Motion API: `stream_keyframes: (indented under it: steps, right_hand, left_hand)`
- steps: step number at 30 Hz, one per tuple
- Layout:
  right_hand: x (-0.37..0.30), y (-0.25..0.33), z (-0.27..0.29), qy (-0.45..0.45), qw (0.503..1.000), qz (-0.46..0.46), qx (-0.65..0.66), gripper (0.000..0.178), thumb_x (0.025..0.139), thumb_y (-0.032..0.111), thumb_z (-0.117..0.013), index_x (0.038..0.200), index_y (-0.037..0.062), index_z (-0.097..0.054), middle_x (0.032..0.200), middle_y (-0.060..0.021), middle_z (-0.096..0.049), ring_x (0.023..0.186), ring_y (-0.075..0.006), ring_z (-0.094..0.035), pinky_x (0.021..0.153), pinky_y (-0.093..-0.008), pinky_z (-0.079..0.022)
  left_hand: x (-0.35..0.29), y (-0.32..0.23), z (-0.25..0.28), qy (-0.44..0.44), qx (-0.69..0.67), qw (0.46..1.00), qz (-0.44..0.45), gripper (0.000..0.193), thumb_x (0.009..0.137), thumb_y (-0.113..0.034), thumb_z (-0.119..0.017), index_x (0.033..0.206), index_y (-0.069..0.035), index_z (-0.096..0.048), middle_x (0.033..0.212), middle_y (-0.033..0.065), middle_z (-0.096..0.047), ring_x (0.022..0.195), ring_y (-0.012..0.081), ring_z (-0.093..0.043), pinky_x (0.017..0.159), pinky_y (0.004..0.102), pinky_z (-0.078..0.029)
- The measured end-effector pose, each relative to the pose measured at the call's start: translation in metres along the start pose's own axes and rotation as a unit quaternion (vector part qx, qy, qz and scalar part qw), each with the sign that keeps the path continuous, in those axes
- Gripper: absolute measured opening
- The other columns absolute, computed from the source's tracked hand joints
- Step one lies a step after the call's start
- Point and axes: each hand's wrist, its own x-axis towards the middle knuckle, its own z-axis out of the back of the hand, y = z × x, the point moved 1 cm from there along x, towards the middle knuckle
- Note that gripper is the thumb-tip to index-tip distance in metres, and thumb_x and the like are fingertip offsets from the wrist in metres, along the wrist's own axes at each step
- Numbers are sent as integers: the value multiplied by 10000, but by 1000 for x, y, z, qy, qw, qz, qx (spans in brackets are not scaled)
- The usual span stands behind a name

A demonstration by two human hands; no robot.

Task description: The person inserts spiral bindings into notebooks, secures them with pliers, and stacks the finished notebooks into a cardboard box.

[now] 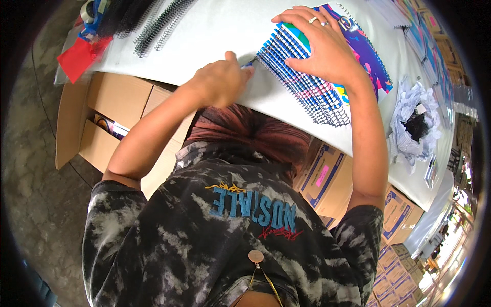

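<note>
A stack of spiral notebooks [307,84] lies on the white table, their coil bindings facing me in rows of blue and white. My right hand [327,46] spans the top of the stack, thumb near the coils and fingers curled over the far side, holding it. At the stack's left corner my left hand [220,79] is closed around a small tool with a blue handle [248,65]. The tool's dark tip is by the end of the coils; my fingers hide most of it, so its kind is unclear. Another colourful spiral notebook [365,46] lies just behind my right hand.
Loose black coils [163,25] lie at the table's far left, near a tape dispenser [91,13] and a red sheet [79,59]. An open carton [120,97] stands below the left edge. At right sit a crumpled plastic bag [417,120] and stacked notebooks [429,51].
</note>
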Motion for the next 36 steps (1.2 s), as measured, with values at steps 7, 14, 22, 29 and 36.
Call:
stream_keyframes:
  steps: [7, 14, 22, 29, 36]
  right_hand:
    - [-4, -4, -4, -61, 998, 12, 20, 673, 625, 203, -737, 1255, 175, -499, 1280, -76, -483, 1258, -257, -386, 1096, -424, -182]
    - [-7, -3, 32, -173, 945, 1, 279, 737, 703, 250, -753, 1319, 30, -413, 1311, -144, -436, 1218, -245, -413, 1021, -331, -306]
    - [-65, -147, 62, -55, 852, -312, 416, 754, 915, 609, -279, 1386, 23, -338, 1416, -80, -380, 1318, -182, -320, 1097, -390, -202]
    - [-98, -134, -5, -26, 544, -359, 758, 817, 860, 663, -368, 1301, -22, -433, 1187, -160, -577, 1049, -184, -580, 919, -314, -461]
    - [-111, -102, -28, -81, 514, -293, 802, 904, 828, 729, -314, 1325, -23, -389, 1241, -160, -528, 1094, -235, -536, 962, -355, -411]
  left_hand:
    - [0, -3, 54, 194, -99, 968, 123, 442, 906, -320, -405, 1244, -38, -447, 1153, 254, -495, 1022, 375, -554, 885, 429, -438]
    - [-1, 60, 29, -210, 207, 939, 177, 505, 841, -351, -562, 1243, -67, -453, 1166, 196, -513, 1090, 350, -489, 916, 473, -383]
    - [-27, -45, -12, -36, -560, 826, 60, 819, 915, -579, -328, 1450, -44, -14, 1468, 258, -149, 1382, 322, -131, 1115, 400, -106]
    - [11, -86, -36, -116, -604, 788, -25, 1007, 874, -632, -358, 1379, 63, 167, 1434, 295, 228, 1330, 365, 266, 1086, 460, 105]
    - [118, -37, -18, -231, -626, 743, -57, 988, 831, -682, -372, 1418, 49, -58, 1464, 293, -74, 1378, 346, -110, 1117, 390, -132]
